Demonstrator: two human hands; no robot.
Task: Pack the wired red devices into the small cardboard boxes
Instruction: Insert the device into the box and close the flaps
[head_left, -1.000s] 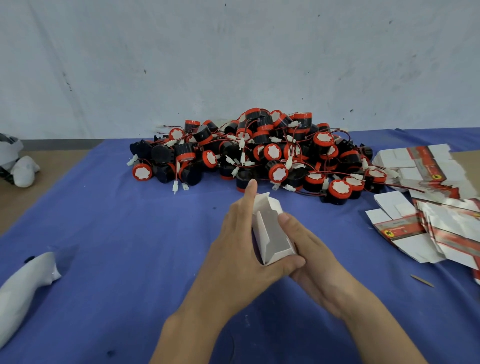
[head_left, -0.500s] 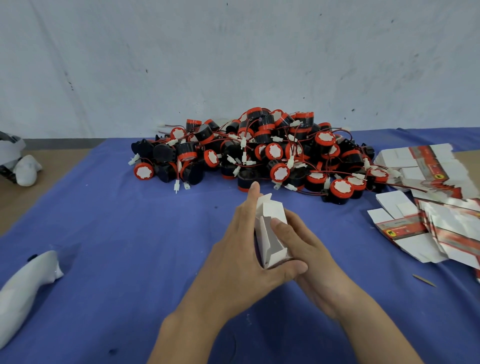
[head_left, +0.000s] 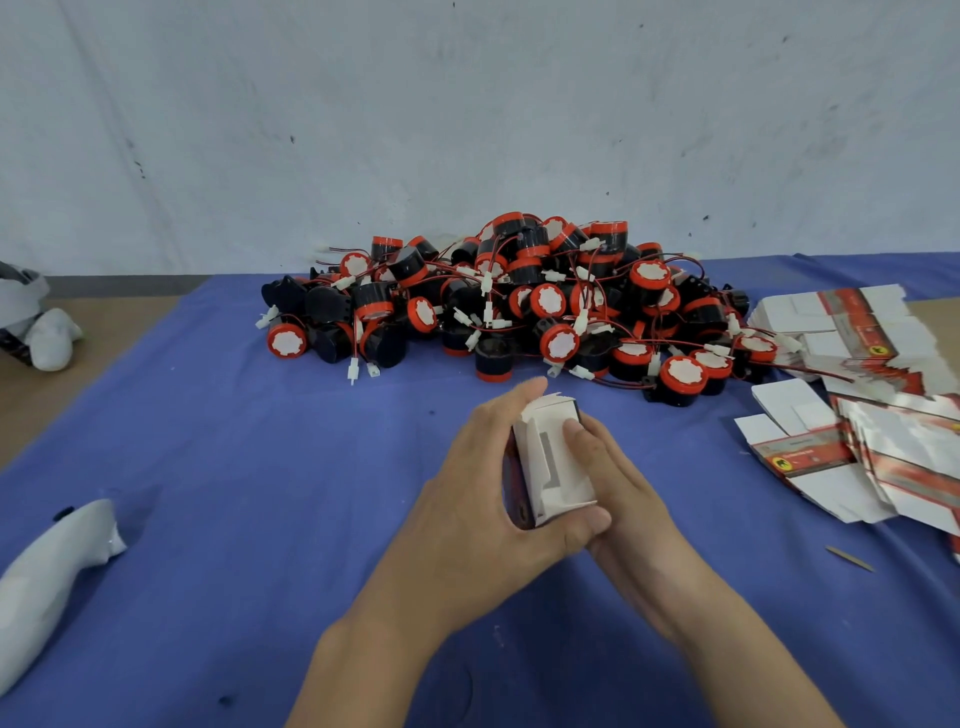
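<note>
Holding small white-and-red cardboard box (head_left: 556, 467) above blue-clothed desk (head_left: 260, 467): left hand (head_left: 483, 499) grip wraps its side to steady it; right hand (head_left: 618, 483) grips opposite side, pressing its white face, likely closing one end. Heap of round red-and-black wired devices (head_left: 519, 306) lies beyond, unpacked.

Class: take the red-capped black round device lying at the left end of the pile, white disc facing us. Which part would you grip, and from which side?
Probably pinch the red cap rim of the red-capped black round device, coming from the front-left. It lies on its side, cap towards the camera; blue cloth shows on its left, while other devices crowd its right and rear.
</note>
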